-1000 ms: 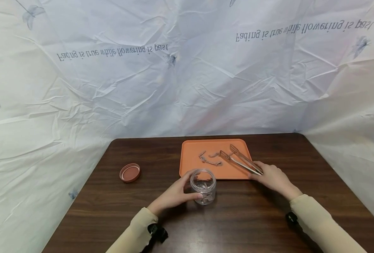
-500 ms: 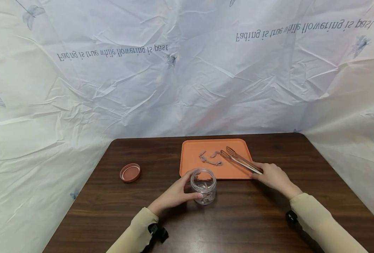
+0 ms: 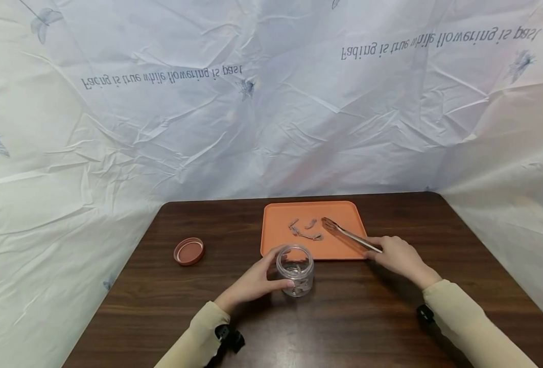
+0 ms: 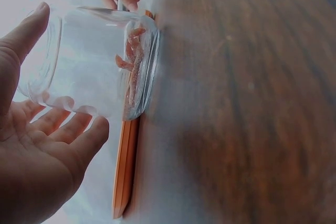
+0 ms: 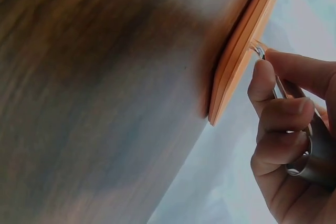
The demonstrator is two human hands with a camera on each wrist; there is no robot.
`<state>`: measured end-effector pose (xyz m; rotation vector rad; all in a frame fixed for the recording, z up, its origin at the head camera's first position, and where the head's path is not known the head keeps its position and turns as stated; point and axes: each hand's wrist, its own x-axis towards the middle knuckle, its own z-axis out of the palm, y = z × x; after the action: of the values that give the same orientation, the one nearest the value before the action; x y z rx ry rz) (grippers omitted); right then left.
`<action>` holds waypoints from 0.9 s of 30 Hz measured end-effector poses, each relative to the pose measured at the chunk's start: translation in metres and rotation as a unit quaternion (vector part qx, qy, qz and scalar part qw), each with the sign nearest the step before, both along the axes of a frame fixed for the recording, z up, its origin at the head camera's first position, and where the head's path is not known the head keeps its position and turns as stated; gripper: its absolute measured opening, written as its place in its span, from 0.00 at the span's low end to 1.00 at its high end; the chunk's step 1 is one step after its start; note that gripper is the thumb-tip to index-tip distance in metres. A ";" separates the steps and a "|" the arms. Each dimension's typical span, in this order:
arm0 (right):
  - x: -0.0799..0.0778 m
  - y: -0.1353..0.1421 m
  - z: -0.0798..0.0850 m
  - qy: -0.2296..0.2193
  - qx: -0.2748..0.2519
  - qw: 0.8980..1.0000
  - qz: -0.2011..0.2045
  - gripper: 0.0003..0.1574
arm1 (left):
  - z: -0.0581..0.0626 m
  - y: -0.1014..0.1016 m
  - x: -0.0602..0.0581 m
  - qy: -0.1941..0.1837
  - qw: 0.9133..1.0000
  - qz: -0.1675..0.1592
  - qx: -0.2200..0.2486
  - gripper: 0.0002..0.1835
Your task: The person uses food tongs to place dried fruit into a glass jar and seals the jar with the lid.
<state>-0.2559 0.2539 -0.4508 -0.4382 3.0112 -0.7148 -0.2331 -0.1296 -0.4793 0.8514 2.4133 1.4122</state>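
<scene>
My left hand (image 3: 252, 282) holds a clear, open-topped jar (image 3: 302, 281) standing on the table, thumb on the near side and fingers behind. In the left wrist view, several thin reddish-brown strips (image 4: 135, 66) lie at the jar's bottom. With curled fingers, my right hand (image 3: 397, 258) grips metal tongs (image 3: 357, 238) near the orange tray's right front corner. The tongs' arms are squeezed close together, their tips low over the tray. Just left of those tips lies a short pinkish-brown strip (image 3: 310, 224); more such strips (image 3: 304, 235) form a curved line beside it.
The orange tray (image 3: 276, 240) lies at the table's back middle, behind the jar. A reddish-brown round lid (image 3: 189, 251) rests on the dark wooden table (image 3: 161, 306) at the left. White printed sheeting (image 3: 271, 128) hangs behind and at both sides.
The tongs' arms have come together from a spread stance, the far arm swinging toward the near one. The short strip now shows apart from the tips. My left hand and the jar stay put.
</scene>
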 end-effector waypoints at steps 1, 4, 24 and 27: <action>0.000 0.000 0.001 -0.003 0.001 1.000 -0.001 0.34 | 0.000 0.000 0.000 0.000 1.000 -0.001 0.001 0.48; -0.001 -0.001 0.002 -0.009 0.002 1.000 -0.001 0.34 | 0.001 0.000 0.000 0.003 1.000 -0.004 0.003 0.48; 0.000 0.003 -0.002 0.005 -0.049 0.999 0.018 0.33 | 0.006 0.000 0.004 -0.007 1.000 -0.004 0.013 0.47; 0.000 0.002 0.001 0.019 -0.055 0.998 0.020 0.34 | 0.007 0.001 0.004 -0.011 1.000 -0.004 0.019 0.47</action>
<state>-0.2557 0.2563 -0.4494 -0.5193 2.9981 -0.8818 -0.2287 -0.1289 -0.4721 0.8481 2.3714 1.4605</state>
